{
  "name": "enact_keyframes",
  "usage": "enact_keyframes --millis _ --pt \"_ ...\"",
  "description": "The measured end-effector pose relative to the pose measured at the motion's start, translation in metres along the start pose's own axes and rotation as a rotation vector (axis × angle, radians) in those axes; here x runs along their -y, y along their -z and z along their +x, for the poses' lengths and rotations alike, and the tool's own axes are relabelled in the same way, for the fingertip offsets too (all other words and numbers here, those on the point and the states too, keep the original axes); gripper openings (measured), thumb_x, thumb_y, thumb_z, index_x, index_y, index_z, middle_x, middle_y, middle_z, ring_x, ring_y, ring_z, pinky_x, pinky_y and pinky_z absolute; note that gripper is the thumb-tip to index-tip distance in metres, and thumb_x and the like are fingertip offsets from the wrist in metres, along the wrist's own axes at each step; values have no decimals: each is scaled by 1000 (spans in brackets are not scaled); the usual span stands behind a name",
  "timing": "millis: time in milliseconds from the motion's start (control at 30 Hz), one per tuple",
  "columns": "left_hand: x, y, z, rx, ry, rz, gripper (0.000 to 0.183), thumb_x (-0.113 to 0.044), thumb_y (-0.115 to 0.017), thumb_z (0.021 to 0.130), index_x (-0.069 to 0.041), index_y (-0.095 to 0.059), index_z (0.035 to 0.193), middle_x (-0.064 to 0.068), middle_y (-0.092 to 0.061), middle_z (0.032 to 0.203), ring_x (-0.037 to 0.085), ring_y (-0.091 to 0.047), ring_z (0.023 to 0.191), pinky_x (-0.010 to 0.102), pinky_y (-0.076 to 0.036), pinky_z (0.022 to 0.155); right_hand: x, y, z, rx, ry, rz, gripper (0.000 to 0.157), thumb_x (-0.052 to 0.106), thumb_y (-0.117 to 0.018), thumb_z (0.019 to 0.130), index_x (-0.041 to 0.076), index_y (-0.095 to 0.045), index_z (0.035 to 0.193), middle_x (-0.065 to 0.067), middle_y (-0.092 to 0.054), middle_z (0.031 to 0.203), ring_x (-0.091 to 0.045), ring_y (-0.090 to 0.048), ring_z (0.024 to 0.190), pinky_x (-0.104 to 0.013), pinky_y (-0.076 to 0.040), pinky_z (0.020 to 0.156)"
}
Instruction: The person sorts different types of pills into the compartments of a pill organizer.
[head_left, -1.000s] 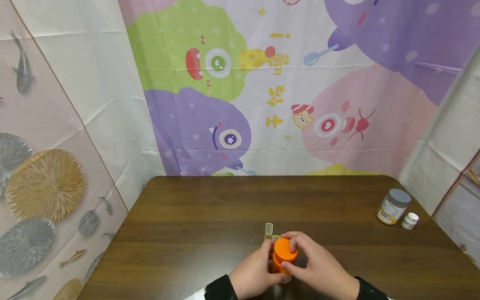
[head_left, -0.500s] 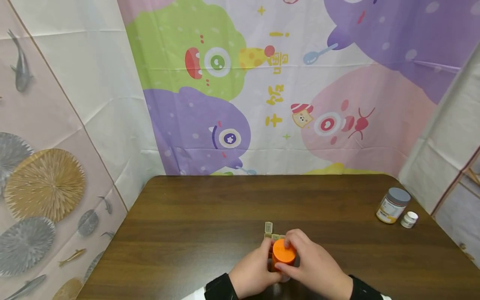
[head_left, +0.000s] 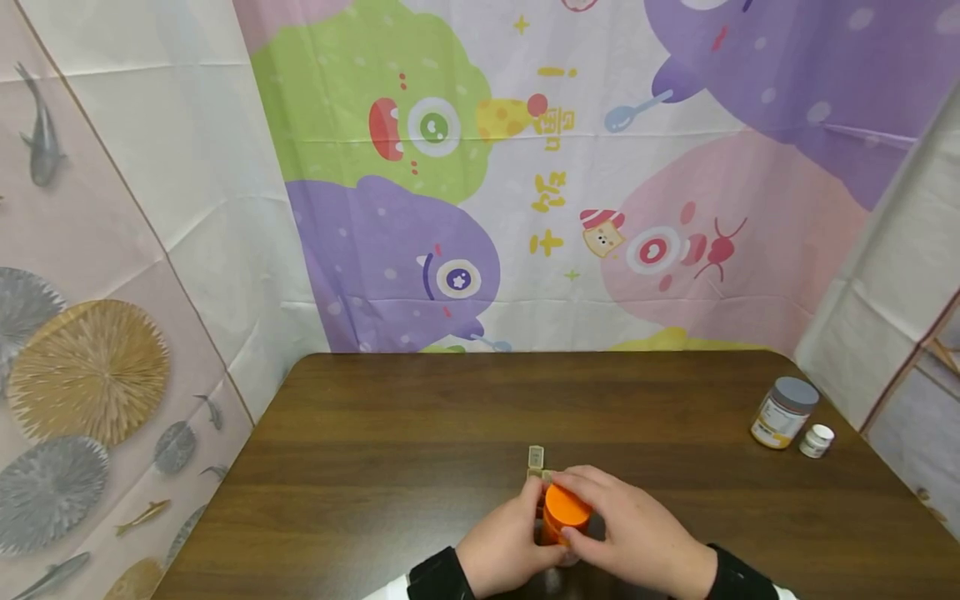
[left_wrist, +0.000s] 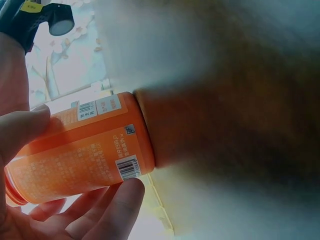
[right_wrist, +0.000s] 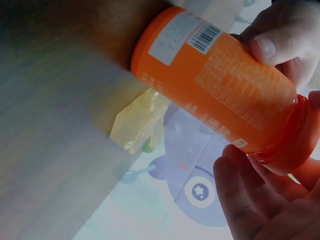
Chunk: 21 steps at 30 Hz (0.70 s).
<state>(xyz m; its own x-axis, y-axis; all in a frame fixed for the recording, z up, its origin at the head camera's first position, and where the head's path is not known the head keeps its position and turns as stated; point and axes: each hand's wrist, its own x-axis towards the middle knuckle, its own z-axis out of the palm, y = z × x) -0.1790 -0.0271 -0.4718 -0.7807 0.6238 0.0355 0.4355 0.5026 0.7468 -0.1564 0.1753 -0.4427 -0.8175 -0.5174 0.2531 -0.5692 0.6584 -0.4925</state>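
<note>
An orange bottle [left_wrist: 75,150] with white print and barcode labels stands on the table. My left hand [head_left: 504,533] grips its body, the thumb on the near side. Over its orange lid [head_left: 567,506] lies my right hand [head_left: 637,525], holding the rim between thumb and fingers. The lid sits on the bottle's neck; the right wrist view shows the lid's side [right_wrist: 292,145] partly covered by fingers. Just behind the bottle is a small yellowish translucent pill case [head_left: 536,457] with a raised flap, mostly hidden by the hands and bottle.
A larger jar [head_left: 784,412] with a grey lid stands at the table's right side, beside a small white bottle [head_left: 816,441]. The brown wooden table [head_left: 390,433] ends at a cartoon-printed curtain [head_left: 540,317] at the back.
My right hand has shifted round the lid: its fingers now reach further left along the far rim, and the thumb has changed place. The left hand keeps its grip almost unmoved.
</note>
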Motion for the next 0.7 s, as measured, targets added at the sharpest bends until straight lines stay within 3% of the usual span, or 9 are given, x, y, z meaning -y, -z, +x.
enact_keyframes --millis 233,367,533,700 --pt "0 0 0 10 37 2 56 -45 -76 80 -17 -45 117 -4 -63 107 3 -59 86 28 -54 79 5 -4 5 -44 -138 -41 47 51 -73 81 21 -57 114 14 -53 98 -1 -51 72 -24 -52 64" --pt "0 -1 0 7 27 -6 57 -43 -76 80 -16 -44 119 -4 -63 108 3 -58 86 27 -53 79 6 -6 6 -35 -138 -67 58 56 -69 82 18 -54 124 10 -56 108 -1 -53 79 -25 -53 67" --pt "1 0 0 4 0 4 61 -43 -76 81 -15 -43 124 -2 -62 112 2 -58 91 26 -53 80 4 1 3 -5 -13 6 60 30 -69 88 21 -44 142 3 -46 139 -4 -52 106 -33 -54 82" --pt "0 -1 -1 -6 -10 2 65 -42 -77 80 -15 -41 127 -2 -61 115 1 -57 94 27 -53 83 3 8 2 65 61 54 60 11 -64 86 21 -47 143 4 -46 141 -7 -47 117 -36 -52 87"
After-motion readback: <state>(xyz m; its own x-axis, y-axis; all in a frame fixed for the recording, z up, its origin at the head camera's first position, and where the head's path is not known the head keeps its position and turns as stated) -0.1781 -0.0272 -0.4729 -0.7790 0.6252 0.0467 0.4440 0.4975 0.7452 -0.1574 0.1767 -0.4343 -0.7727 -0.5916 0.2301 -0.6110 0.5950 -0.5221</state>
